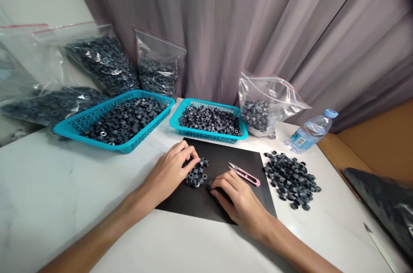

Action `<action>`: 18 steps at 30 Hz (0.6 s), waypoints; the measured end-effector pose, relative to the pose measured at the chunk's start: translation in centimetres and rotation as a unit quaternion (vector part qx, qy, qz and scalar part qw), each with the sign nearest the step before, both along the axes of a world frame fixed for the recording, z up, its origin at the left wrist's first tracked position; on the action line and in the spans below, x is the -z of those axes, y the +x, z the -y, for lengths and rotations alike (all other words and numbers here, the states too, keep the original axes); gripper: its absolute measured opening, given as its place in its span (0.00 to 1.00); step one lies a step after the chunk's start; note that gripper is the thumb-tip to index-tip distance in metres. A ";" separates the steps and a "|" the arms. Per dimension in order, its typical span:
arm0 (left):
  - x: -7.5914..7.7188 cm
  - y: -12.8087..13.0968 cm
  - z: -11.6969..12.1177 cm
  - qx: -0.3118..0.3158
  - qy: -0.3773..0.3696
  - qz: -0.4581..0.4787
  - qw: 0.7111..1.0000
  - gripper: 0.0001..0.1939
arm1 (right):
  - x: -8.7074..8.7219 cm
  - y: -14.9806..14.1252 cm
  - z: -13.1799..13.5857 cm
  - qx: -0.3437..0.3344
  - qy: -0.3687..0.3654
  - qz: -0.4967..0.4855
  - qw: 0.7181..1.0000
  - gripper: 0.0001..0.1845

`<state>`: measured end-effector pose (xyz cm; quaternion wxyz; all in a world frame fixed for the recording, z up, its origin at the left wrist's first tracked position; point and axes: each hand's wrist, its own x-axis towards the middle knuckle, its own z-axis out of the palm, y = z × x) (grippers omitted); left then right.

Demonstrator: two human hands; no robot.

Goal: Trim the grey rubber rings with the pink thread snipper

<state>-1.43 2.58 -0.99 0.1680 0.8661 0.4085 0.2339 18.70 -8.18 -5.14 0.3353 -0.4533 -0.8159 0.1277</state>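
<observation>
On a black mat (190, 202) lies a small heap of short black tube-like rings (195, 176). My left hand (176, 161) rests at the heap's left side, fingers bent over it and thumb close to the index finger; what they hold, if anything, is hidden. To the right of the heap, my right hand (235, 193) is curled low over the mat. A small dark ring piece (209, 185) shows at its fingertips, partly covered by them. Just beyond that hand, pink-handled thread snips (247, 176) lie on the mat.
Behind the mat stand two blue baskets (127, 147) (209, 134) of black rings. Zip bags of rings (158, 75) (256, 114) stand at the back. At right are a loose ring pile (292, 178), a water bottle (311, 131) and a white pointed tool (379, 245).
</observation>
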 end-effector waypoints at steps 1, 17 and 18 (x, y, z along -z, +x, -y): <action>-0.1 0.0 0.0 -0.005 -0.006 0.008 1.000 0.10 | -0.1 0.0 0.0 0.002 0.001 -0.005 1.000 0.09; -0.2 -0.2 -0.4 -0.012 -0.026 0.013 1.000 0.09 | -0.2 0.5 -0.4 0.064 -0.088 -0.245 0.963 0.01; -0.3 -0.2 -0.4 -0.016 -0.032 0.016 0.999 0.09 | -0.2 0.5 -0.4 0.065 -0.094 -0.254 0.960 0.01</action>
